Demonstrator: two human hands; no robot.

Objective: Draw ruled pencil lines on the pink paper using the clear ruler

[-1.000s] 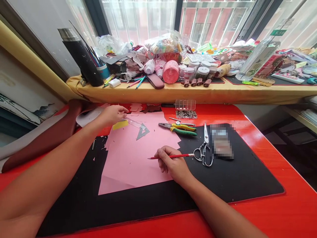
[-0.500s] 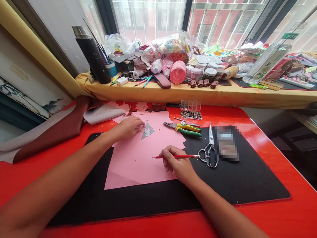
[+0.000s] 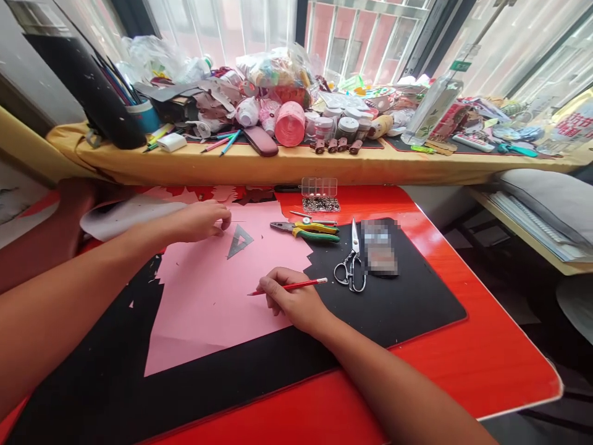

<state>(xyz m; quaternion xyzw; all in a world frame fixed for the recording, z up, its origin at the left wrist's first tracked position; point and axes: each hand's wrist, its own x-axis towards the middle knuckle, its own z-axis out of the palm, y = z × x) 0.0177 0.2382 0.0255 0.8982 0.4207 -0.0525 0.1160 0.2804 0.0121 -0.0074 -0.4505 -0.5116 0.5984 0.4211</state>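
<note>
A pink sheet point(image 3: 194, 303) with jagged cut edges lies on a black mat point(image 3: 417, 303). A small dark triangular set square point(image 3: 239, 241) rests flat on its upper part. Just left of the set square, my left hand point(image 3: 204, 221) hovers over or touches the sheet, fingers loosely bent and apart, nothing seen in them. My right hand point(image 3: 291, 298) grips a red pencil point(image 3: 301, 285) between thumb and fingers, its point turned left above the sheet.
Right of the sheet lie yellow-green pliers point(image 3: 315, 232), metal scissors point(image 3: 354, 259) and a blurred-out object point(image 3: 380, 248). Behind them stands a clear compartment box point(image 3: 320, 203) of small metal pieces. A crowded ledge point(image 3: 231, 167) with jars, bags and a black flask point(image 3: 88, 93) runs along the window.
The view has swung to the right, so everything sits further left. My left hand has come slightly away from the set square. The pencil stays in my right hand and tilts more.
</note>
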